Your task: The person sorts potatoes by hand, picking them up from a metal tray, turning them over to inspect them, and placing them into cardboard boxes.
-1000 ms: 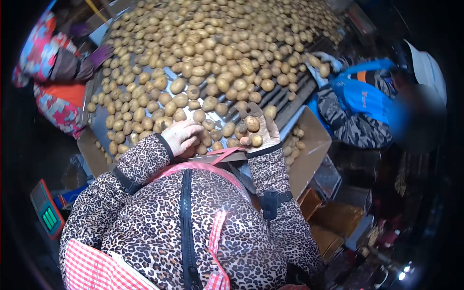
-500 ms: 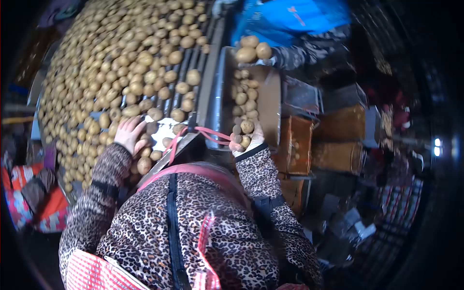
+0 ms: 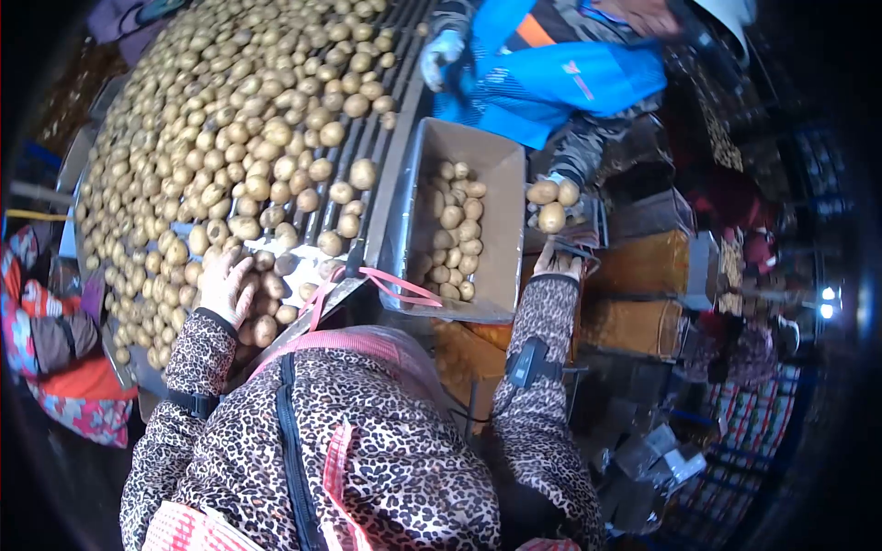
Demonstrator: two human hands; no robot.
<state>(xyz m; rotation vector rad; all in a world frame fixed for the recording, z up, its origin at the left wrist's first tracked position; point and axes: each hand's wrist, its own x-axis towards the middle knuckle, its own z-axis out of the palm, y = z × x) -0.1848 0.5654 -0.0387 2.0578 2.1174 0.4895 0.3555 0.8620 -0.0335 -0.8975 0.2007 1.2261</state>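
Note:
My left hand (image 3: 225,286) lies among the potatoes (image 3: 266,298) at the near edge of the sorting table, fingers apart and touching several of them. Reaching to the right, my right hand (image 3: 558,262) is at the rim of a small container (image 3: 588,241), fingers stretched out and no potato visible in it. Between my arms stands a lined cardboard box (image 3: 496,202) partly filled with potatoes (image 3: 459,225). Just beyond my right hand, a co-worker's hand holds three potatoes (image 3: 551,204).
A co-worker in blue (image 3: 560,78) leans in from the far side, one gloved hand (image 3: 441,60) by the slatted table edge (image 3: 390,156). A pink strap (image 3: 400,286) hangs near the box. Orange-lined boxes (image 3: 643,266) stand at right. Another person's colourful sleeve (image 3: 87,404) is at left.
My right hand has moved right, from over the cardboard box to the container; its potatoes no longer show. The co-worker's potatoes have moved right and nearer. My left hand stays among the potatoes.

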